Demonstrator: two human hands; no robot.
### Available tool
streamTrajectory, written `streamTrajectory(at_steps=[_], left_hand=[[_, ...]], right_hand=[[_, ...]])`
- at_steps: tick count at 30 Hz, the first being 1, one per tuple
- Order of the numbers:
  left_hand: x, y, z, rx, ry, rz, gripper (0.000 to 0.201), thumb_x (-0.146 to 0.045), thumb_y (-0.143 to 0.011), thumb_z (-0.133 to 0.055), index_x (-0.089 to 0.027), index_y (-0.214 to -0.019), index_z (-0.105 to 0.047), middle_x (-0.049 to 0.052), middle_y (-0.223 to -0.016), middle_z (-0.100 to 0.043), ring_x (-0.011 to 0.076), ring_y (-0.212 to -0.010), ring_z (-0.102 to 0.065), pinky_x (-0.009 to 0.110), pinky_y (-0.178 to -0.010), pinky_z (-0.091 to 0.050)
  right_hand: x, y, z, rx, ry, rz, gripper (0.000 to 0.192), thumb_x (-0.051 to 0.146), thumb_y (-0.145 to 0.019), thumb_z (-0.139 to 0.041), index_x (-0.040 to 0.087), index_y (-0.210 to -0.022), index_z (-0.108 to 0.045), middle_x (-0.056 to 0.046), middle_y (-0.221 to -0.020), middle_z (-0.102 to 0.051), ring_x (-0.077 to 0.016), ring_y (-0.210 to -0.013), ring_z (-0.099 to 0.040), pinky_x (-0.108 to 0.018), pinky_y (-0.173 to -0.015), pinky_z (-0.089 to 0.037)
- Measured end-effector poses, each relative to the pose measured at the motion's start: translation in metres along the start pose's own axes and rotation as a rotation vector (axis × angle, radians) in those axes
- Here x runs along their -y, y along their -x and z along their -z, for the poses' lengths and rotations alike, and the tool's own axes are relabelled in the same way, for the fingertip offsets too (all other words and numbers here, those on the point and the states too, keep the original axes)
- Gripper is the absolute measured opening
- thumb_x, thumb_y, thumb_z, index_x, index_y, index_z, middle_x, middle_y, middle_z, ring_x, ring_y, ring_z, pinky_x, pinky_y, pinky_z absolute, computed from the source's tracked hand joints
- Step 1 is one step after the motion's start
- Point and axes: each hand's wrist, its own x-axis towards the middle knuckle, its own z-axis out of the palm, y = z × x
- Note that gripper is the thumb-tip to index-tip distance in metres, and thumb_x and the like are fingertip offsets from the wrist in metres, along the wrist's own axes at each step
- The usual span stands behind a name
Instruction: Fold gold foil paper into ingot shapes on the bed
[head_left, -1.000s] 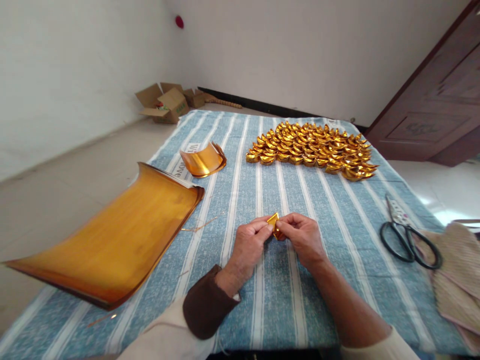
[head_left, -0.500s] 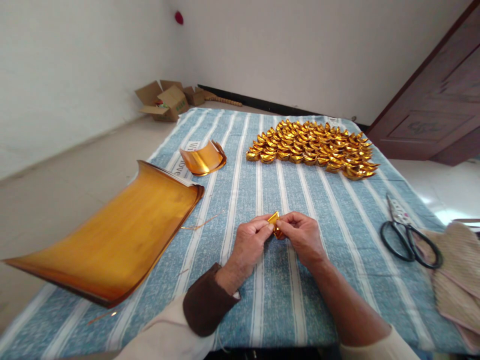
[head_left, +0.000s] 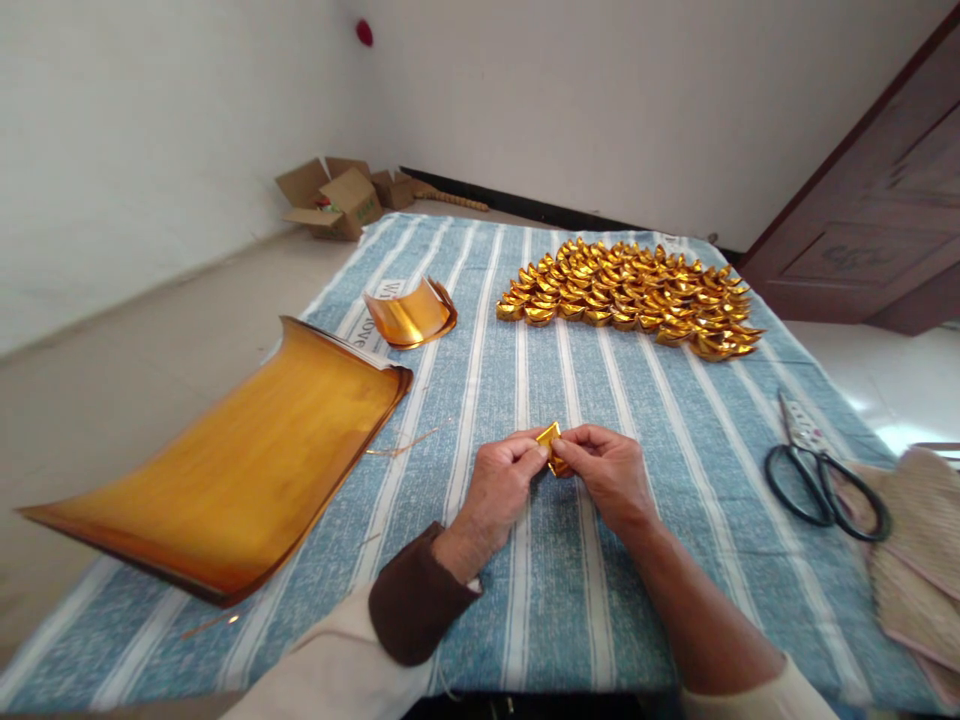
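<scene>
Near the middle of the table, a small folded piece of gold foil paper (head_left: pixel 551 436) is pinched between both hands. My left hand (head_left: pixel 504 482) grips its left side with thumb and fingers. On the other side my right hand (head_left: pixel 609 472) presses the paper between thumb and forefinger. Part of the piece is hidden behind the fingertips. Beyond the hands lies a broad cluster of folded gold paper ingots (head_left: pixel 630 295), set in close rows. A stack of large gold foil sheets (head_left: pixel 247 460) curls on the left, with a smaller stack of curved gold strips (head_left: pixel 411 315) behind it.
A blue and white striped cloth (head_left: pixel 480 390) covers the table. Black-handled scissors (head_left: pixel 814 465) lie at the right, beside a beige folded cloth (head_left: pixel 922 550). Thin foil slivers (head_left: pixel 409 443) lie near the sheets. An open cardboard box (head_left: pixel 337 205) stands on the floor beyond.
The whole view has shifted very slightly. Both hands hold the same foil piece in nearly the same pose, and nothing on the table has visibly moved.
</scene>
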Motion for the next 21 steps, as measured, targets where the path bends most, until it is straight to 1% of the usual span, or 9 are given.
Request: streamTrajectory(at_steps=[4, 9, 12, 16, 21], left_hand=[[0.0008, -0.0005, 0.0004, -0.006, 0.052, 0.018, 0.017, -0.025, -0.077, -0.066, -0.015, -0.065, -0.072, 0.012, -0.108, -0.071, 0.0256, -0.103, -0.062, 0.038, -0.098, -0.042], [0.0008, -0.0008, 0.0014, 0.000, 0.112, 0.040, 0.016, -0.024, -0.077, -0.066, -0.014, -0.069, -0.074, 0.012, -0.103, -0.072, 0.0234, -0.098, -0.063, 0.036, -0.094, -0.043], [0.0003, -0.0009, 0.0014, 0.007, 0.139, 0.049, 0.015, -0.024, -0.076, -0.066, -0.013, -0.071, -0.075, 0.012, -0.099, -0.072, 0.0228, -0.094, -0.062, 0.036, -0.091, -0.044], [0.0006, -0.0011, 0.0011, 0.010, 0.159, 0.049, 0.015, -0.024, -0.076, -0.066, -0.013, -0.072, -0.075, 0.012, -0.096, -0.073, 0.0228, -0.092, -0.063, 0.037, -0.092, -0.044], [0.0014, -0.0009, 0.0009, 0.032, 0.184, 0.055, 0.015, -0.025, -0.077, -0.067, -0.013, -0.076, -0.076, 0.012, -0.099, -0.073, 0.0229, -0.095, -0.063, 0.037, -0.095, -0.043]], right_hand=[[-0.0007, 0.0005, 0.0017, 0.055, 0.024, 0.044, 0.021, 0.039, -0.073, -0.073, 0.018, -0.076, -0.074, -0.002, -0.069, -0.070, -0.0141, -0.061, -0.064, -0.027, -0.060, -0.053], [-0.0055, -0.0016, 0.0051, 0.100, -0.012, 0.064, 0.017, 0.034, -0.070, -0.074, 0.019, -0.079, -0.075, -0.003, -0.078, -0.070, -0.0148, -0.069, -0.065, -0.028, -0.066, -0.054], [-0.0075, -0.0027, 0.0065, 0.120, -0.023, 0.078, 0.016, 0.033, -0.070, -0.074, 0.020, -0.079, -0.075, -0.003, -0.081, -0.069, -0.0146, -0.070, -0.065, -0.029, -0.067, -0.054], [-0.0081, -0.0028, 0.0063, 0.128, -0.022, 0.072, 0.017, 0.035, -0.070, -0.075, 0.021, -0.081, -0.074, -0.002, -0.079, -0.069, -0.0148, -0.069, -0.065, -0.029, -0.066, -0.054], [-0.0072, -0.0016, 0.0026, 0.099, -0.024, 0.074, 0.017, 0.034, -0.070, -0.075, 0.020, -0.079, -0.072, -0.001, -0.073, -0.070, -0.0140, -0.065, -0.064, -0.027, -0.063, -0.053]])
